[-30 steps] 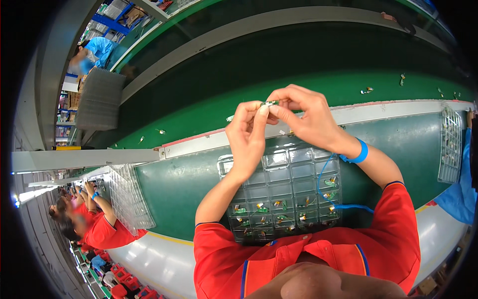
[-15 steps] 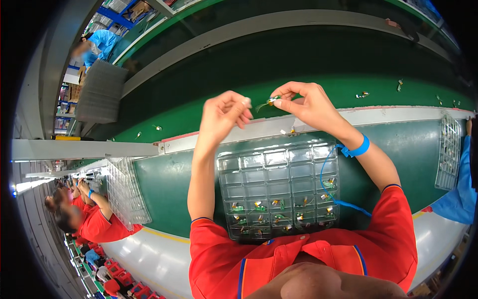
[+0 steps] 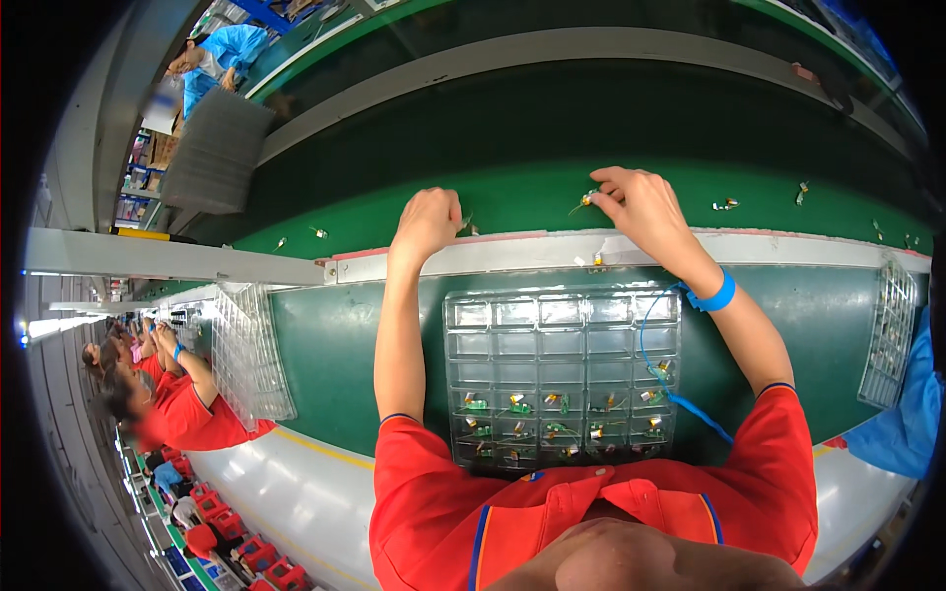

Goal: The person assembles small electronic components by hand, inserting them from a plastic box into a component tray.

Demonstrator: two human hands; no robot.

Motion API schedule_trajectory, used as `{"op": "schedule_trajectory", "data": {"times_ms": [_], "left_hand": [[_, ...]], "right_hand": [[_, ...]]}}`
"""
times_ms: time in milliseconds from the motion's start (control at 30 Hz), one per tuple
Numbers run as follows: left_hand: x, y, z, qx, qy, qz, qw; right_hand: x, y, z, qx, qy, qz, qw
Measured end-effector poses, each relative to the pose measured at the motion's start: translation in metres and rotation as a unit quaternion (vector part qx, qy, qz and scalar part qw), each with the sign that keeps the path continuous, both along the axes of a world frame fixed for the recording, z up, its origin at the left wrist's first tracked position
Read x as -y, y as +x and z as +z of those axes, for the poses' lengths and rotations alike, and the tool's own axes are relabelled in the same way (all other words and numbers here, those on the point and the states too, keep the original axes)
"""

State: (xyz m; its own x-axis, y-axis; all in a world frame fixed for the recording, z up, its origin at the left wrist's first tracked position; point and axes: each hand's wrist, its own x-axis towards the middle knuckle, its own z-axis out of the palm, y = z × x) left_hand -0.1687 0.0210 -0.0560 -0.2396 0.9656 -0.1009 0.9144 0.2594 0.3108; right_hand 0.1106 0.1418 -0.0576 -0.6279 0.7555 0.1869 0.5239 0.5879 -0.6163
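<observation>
My right hand [image 3: 642,209], with a blue wrist strap [image 3: 715,292], is closed in a pinch on a small circuit board [image 3: 588,198] with thin wires, above the green belt [image 3: 532,202]. Farther left, my left hand [image 3: 430,225] is curled low over the belt's near edge, its knuckles up. A small part [image 3: 470,229] shows beside its fingers; whether they grip it is hidden. Nearer to me lies a clear compartment tray [image 3: 563,328]. Its near rows hold several small green boards with yellow-and-white pieces, and its far compartments are bare.
A pale rail [image 3: 512,254] separates the belt from the green worktop [image 3: 335,345], with a small part [image 3: 597,259] on it. More boards [image 3: 725,205] lie along the belt. Clear trays [image 3: 254,345] stand at left, another [image 3: 887,335] at right. Co-workers sit at left; a blue sleeve shows at right.
My hands have moved apart. The left has gone left and down to the belt's edge, its fingers now hidden; the right has shifted slightly right with the board. The whole view has shifted a little.
</observation>
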Motion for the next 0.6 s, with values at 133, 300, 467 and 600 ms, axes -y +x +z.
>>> {"op": "schedule_trajectory", "data": {"times_ms": [133, 300, 467, 600], "left_hand": [[-0.010, 0.030, 0.023, 0.257, 0.102, 0.048, 0.960], [-0.011, 0.075, 0.037, 0.466, 0.138, 0.068, 0.871], [-0.010, 0.100, 0.042, 0.493, 0.180, 0.057, 0.849], [-0.007, 0.107, 0.042, 0.499, 0.161, 0.074, 0.848]], "right_hand": [[0.014, -0.005, 0.007, -0.137, 0.031, 0.083, 0.987], [0.032, -0.009, 0.027, -0.214, -0.164, 0.080, 0.960], [0.027, -0.005, 0.023, -0.271, -0.377, 0.057, 0.884], [0.034, -0.008, 0.026, -0.308, -0.381, 0.038, 0.871]]}}
